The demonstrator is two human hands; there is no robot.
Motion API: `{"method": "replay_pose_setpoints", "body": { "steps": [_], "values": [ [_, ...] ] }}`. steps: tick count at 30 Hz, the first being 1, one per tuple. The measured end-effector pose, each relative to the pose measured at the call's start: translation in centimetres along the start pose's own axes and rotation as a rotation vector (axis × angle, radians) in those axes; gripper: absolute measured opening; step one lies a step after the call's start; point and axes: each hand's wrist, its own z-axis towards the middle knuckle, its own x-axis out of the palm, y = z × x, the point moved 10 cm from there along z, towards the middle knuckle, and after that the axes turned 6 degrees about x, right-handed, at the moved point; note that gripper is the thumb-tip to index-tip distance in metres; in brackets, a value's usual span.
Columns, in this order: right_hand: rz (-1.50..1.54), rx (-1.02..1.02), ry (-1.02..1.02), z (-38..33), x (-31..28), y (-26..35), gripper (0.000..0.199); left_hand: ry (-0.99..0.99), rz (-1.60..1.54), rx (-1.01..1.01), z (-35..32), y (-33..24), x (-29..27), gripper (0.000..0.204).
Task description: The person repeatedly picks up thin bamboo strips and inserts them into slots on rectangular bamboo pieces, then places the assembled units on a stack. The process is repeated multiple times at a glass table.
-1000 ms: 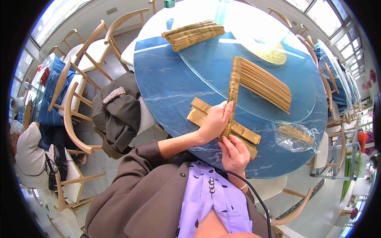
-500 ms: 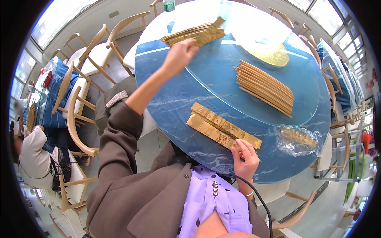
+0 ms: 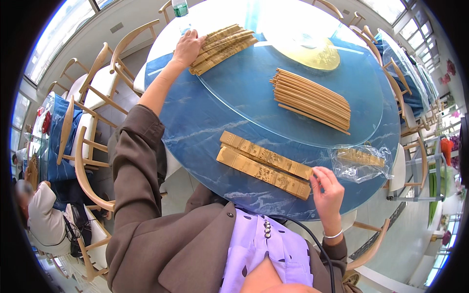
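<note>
My left hand [image 3: 189, 49] is stretched far across the table, its fingers closed on the left end of a pile of long, flat gold paper sleeves [image 3: 225, 45]. How many sleeves the fingers hold is hidden. Two more gold sleeves lie side by side, slanting, close in front of me: a farther one [image 3: 261, 152] and a nearer one [image 3: 261, 172]. At the right end of the farther sleeve, my right hand [image 3: 327, 193] pinches its tip between thumb and forefinger. Beyond them a bundle of brown wooden chopsticks [image 3: 312, 100] rests on the glass turntable [image 3: 249, 95].
A clear plastic bag [image 3: 361, 163] with gold sleeves inside lies at the table's right edge. A yellow disc [image 3: 312, 53] and a green-capped bottle [image 3: 180, 9] stand farther back. Wooden chairs [image 3: 95, 93] ring the blue-covered table [image 3: 195, 132]. Another person [image 3: 49, 215] sits at far left.
My left hand has moved left to the pile's end, and the raised sleeve now lies flat with the others. My right hand has shifted from the nearer sleeve to the farther one's end.
</note>
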Motion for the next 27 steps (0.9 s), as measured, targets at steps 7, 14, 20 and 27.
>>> {"method": "replay_pose_setpoints", "body": {
  "steps": [7, 14, 20, 27],
  "values": [
    [-0.076, -0.139, -0.034, 7.3, 0.9, -1.6, 0.015, 0.036, -0.063, -0.113, 1.0, 0.5, 1.3, 0.03],
    [-0.135, -0.22, -0.063, 13.6, 5.1, -2.9, 0.012, -0.041, -0.086, -0.222, 0.5, 1.9, 2.0, 0.035],
    [-0.243, -0.268, -0.074, 13.8, 6.4, -3.3, 0.014, -0.309, -0.298, -0.128, -1.4, -6.9, -8.0, 0.037],
    [-0.291, -0.282, -0.033, 13.8, 6.9, -2.4, 0.016, -0.188, -0.716, -0.127, -11.1, -20.9, -17.8, 0.024]
  ]
}}
